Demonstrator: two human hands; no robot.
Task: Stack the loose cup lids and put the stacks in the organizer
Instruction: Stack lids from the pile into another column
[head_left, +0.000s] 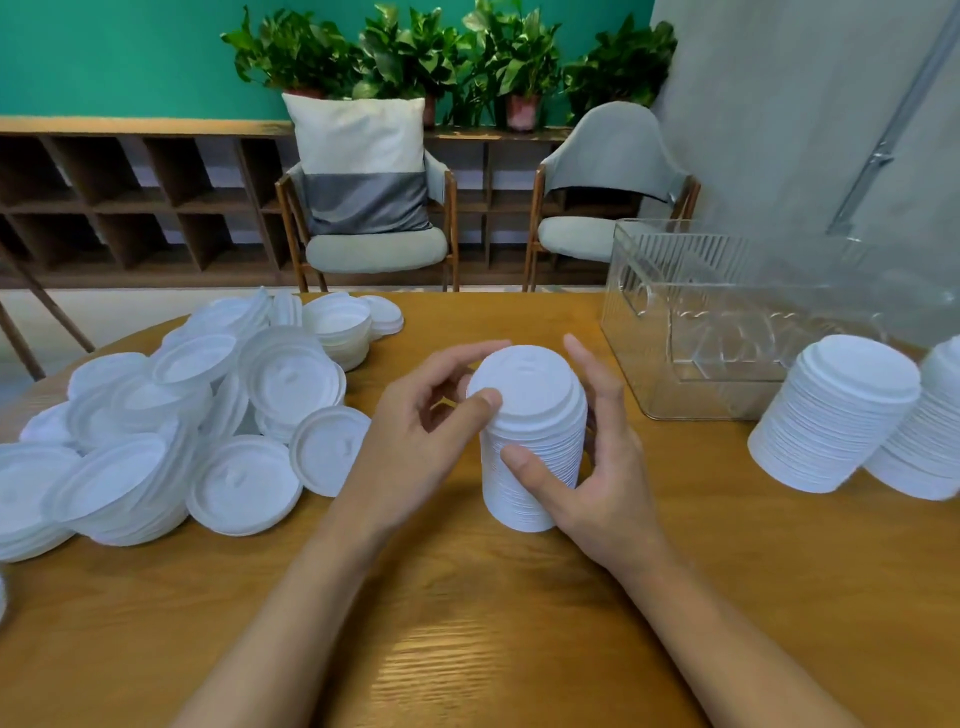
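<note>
A tall stack of white cup lids (530, 415) stands upright on the wooden table (467, 649) in the middle. My right hand (597, 467) wraps its lower right side, thumb across the front. My left hand (415, 431) touches the top lid's left rim with thumb and fingertips. A big heap of loose white lids (171, 415) lies to the left. Two finished stacks (836, 415) (930, 447) stand at the right. The clear plastic organizer (644, 332) sits behind them at the back right and holds no lids.
Two grey chairs (374, 244) (597, 234) stand beyond the table's far edge, one with a cushion. A wooden shelf unit (130, 197) and potted plants (467, 57) line the green wall. Bare tabletop lies in front of my arms.
</note>
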